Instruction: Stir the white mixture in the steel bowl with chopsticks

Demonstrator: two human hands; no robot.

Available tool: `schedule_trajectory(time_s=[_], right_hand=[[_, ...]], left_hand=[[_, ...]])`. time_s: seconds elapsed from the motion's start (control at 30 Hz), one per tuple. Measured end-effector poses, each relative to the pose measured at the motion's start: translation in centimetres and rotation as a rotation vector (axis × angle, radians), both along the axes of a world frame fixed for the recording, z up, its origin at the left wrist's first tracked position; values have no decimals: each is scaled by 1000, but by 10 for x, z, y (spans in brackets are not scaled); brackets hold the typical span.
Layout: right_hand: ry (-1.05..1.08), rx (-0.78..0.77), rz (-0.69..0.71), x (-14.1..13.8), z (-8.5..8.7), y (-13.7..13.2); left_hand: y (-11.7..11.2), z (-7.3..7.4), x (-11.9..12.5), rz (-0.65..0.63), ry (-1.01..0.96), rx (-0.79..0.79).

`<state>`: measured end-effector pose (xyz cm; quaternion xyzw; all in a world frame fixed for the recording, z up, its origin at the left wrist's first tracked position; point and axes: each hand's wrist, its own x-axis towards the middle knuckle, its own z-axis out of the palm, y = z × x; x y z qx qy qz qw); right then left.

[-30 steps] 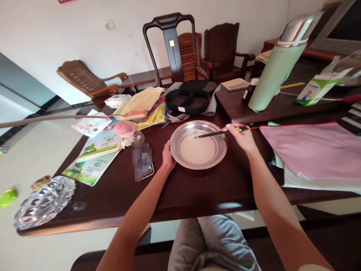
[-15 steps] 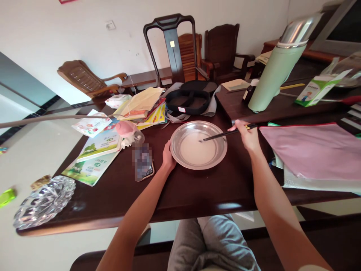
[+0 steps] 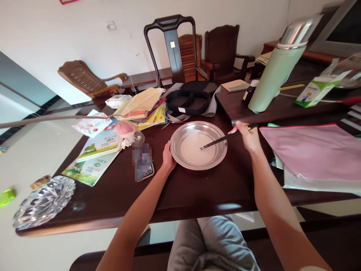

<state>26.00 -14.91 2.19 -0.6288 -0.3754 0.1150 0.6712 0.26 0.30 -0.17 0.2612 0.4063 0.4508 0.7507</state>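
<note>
A round metal basin (image 3: 174,159) stands on the dark wooden table in front of me, with a whitish liquid (image 3: 194,150) in its bottom. My left hand (image 3: 168,157) grips the basin's left rim, its fingers partly hidden behind the wall. In my right hand (image 3: 247,135), fingers closed, is a pair of dark chopsticks (image 3: 220,139) pointing left and down over the right rim. Their tips reach into the whitish liquid near the middle of the basin.
A phone (image 3: 144,162), a pink-capped bottle (image 3: 126,130) and books (image 3: 93,162) lie left. Behind the basin is a black case (image 3: 187,99). To the right stand a green thermos (image 3: 275,75) and a pink pouch (image 3: 307,150). A glass dish (image 3: 45,203) sits at the left edge.
The chopstick tips have shifted slightly towards me within the basin. My left hand and the basin stay in the same place.
</note>
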Motion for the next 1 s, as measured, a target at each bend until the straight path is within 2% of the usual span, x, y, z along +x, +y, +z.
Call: schedule_trajectory(time_s=[0.1,0.17,0.3,0.37,0.57,0.63,0.73,0.8,0.93,1.0], right_hand=[[-60,-59,139,-8,2,3],[-112,-75,158,-10,2,5],[-76,-12,-11,-1,-1,2],[-21,15,-37,2,-2,0],[-108,-67,178,-12,1,5],[-137,-57,133,-11,1,5],[-77,1,-14,-3,-1,2],[-33,23,-36,0,-1,1],[-67,-45,133,-8,1,3],[-104,-64,170,-11,1,5]], left_hand=[[2,-3,-1,-6,-4,12],[3,-5,-1,-2,3,13],[3,-5,-1,-12,7,20],[3,-5,-1,-11,7,23],[2,-3,0,-4,6,14],[1,-1,0,-7,5,13],[0,1,0,2,0,30],[0,1,0,6,5,34],[1,-1,0,4,6,25],[2,-3,0,7,0,26]])
